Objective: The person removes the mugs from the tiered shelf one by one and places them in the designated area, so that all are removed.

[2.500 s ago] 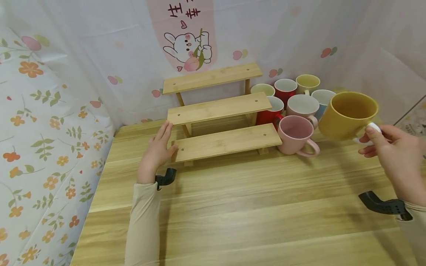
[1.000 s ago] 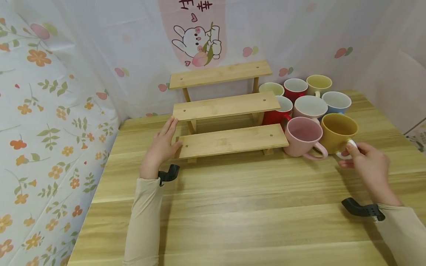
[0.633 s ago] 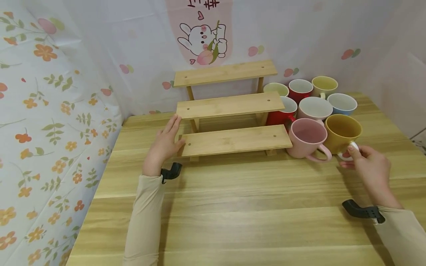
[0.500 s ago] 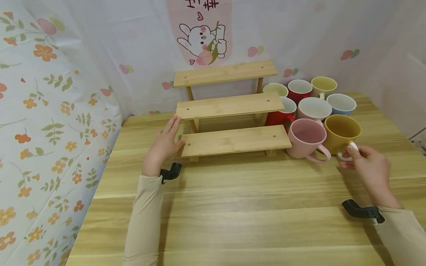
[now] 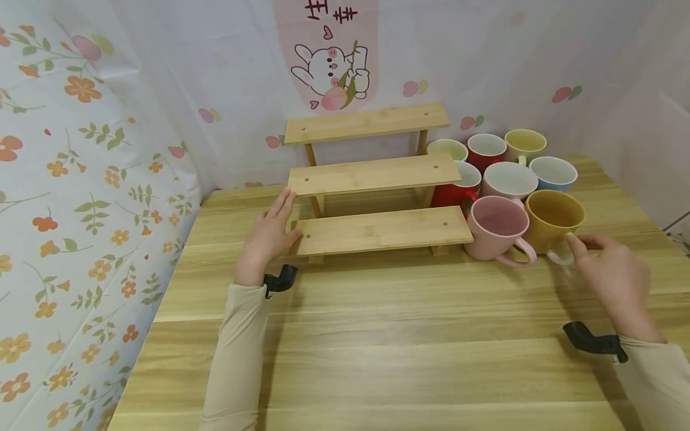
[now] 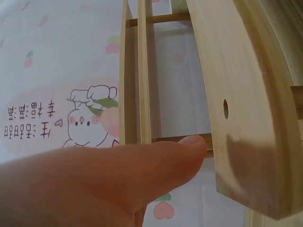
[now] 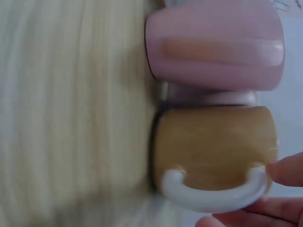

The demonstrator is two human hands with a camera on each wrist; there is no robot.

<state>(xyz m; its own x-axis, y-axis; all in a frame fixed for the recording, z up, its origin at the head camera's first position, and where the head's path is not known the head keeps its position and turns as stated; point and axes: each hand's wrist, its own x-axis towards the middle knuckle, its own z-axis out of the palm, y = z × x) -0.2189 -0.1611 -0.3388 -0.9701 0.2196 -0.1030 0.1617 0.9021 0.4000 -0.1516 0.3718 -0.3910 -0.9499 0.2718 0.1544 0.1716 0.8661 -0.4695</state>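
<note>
In the head view my left hand [image 5: 266, 236] rests at the left end of a three-step wooden rack [image 5: 377, 230], fingers stretched toward the middle board and thumb by the lowest one. The left wrist view shows that thumb [image 6: 180, 158] in front of a rack strut. A mustard-yellow mug [image 5: 555, 221] with a white handle [image 7: 215, 198] stands upright on the table, right of a pink mug [image 5: 496, 224]. My right hand [image 5: 614, 269] is at this handle with loosened fingers, its thumb tip close to the handle's upper end.
Behind those two mugs stand several more: red [image 5: 453, 194], pale pink [image 5: 509, 179], blue [image 5: 554, 173] and yellow [image 5: 525, 143], close together. Some sit partly behind the rack's right end. A printed cloth [image 5: 215, 72] hangs behind the wooden table [image 5: 377, 347].
The right hand lowered the yellow mug from the air to a place beside the pink mug, then loosened its hold and drew slightly right. The left hand stays on the rack.
</note>
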